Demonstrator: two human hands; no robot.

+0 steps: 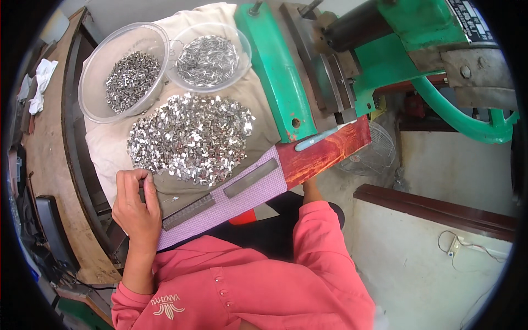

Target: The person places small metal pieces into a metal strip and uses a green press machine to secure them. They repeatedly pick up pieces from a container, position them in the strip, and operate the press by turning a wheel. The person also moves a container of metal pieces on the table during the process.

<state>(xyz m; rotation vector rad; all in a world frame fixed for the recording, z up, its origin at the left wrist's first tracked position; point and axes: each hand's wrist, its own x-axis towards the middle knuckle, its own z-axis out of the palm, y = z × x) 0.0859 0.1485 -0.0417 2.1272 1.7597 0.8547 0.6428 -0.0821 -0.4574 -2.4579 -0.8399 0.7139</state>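
Observation:
My left hand point(135, 206) rests at the near left edge of a heap of small shiny metal pieces point(192, 137). Its fingers are curled with the thumb against them; what they pinch, if anything, I cannot make out. A few thin slivers lie on the cloth beside it. To its right, two flat dark metal strips point(251, 177) lie along a purple checked cloth point(220, 206). My right forearm point(312, 191) goes under a red board point(330, 151), which hides the hand. Behind the heap stand two clear plastic tubs point(91, 91) holding small metal parts, short ones left, thin pin-like ones right.
A green press point(272, 71) with a curved green handwheel point(467, 124) stands on the right. A pale blue slim tool point(316, 138) lies on the red board. On the left is a wooden bench point(52, 148); a wire fan guard point(371, 151) stands low behind the board.

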